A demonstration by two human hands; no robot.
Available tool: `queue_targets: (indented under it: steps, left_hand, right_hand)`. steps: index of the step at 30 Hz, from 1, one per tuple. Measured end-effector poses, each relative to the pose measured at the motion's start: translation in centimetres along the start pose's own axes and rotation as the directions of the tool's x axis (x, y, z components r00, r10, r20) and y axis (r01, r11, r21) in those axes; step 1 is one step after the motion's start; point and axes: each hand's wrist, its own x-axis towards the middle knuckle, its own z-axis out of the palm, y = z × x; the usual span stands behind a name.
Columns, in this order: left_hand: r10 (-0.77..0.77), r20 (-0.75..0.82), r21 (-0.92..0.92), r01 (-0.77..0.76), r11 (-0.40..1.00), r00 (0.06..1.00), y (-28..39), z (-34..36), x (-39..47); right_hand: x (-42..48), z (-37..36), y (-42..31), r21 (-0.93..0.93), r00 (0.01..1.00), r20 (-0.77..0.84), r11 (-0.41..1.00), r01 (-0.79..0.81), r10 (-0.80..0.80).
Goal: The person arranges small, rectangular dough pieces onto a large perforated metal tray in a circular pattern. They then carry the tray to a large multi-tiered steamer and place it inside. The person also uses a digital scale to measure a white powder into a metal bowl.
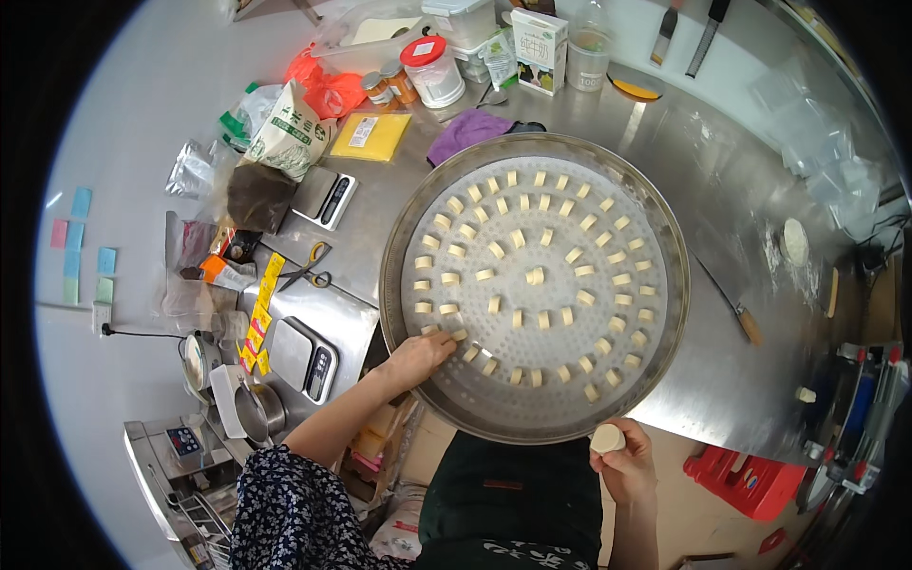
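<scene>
A large round metal steamer tray point(541, 426) with a perforated, pale lined base lies before me. Short cream-coloured dough pieces point(535, 276) stand on it in rough rings, spaced apart. Over the tray's lower left edge reaches my left hand point(422, 360), its fingertips at one dough piece point(459, 334); whether they grip it I cannot tell. Another piece point(429, 330) lies just beyond those fingers. My right hand point(627, 459), below the tray's lower right rim, holds a small stack of round cream dough pieces point(608, 439) between thumb and fingers.
Two digital scales point(303, 360) and scissors point(306, 267) lie left of the tray. A wooden-handled knife point(747, 324) rests on the steel table at right, near flour traces. Behind stand a milk carton point(540, 53), jars point(432, 73) and a purple cloth point(470, 134).
</scene>
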Motion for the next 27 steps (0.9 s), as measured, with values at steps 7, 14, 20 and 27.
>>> queue_targets:
  steps: [7,14,20,27]
  left_hand:
    - [0.111,0.017,0.215,-0.112,0.970,0.994,0.4,-1.2,-0.2]
    - [-0.100,0.285,-0.937,0.254,-0.239,0.953,6.2,-5.5,-3.3]
    - [-0.023,0.396,-0.836,0.349,-0.424,0.918,4.3,-3.3,-5.4]
    - [-0.190,0.350,-0.870,0.244,-0.429,0.917,2.6,-3.7,-7.6]
  right_hand:
    - [0.3,4.1,2.1,-0.106,0.994,-0.109,0.994,-0.023,0.011]
    - [4.0,12.2,8.1,-0.567,0.992,-0.087,0.823,0.023,-0.087]
    - [4.8,16.9,10.5,-0.917,0.934,0.139,0.313,0.247,-0.330]
    - [4.9,19.0,11.2,-0.939,0.881,0.333,-0.034,0.342,-0.337]
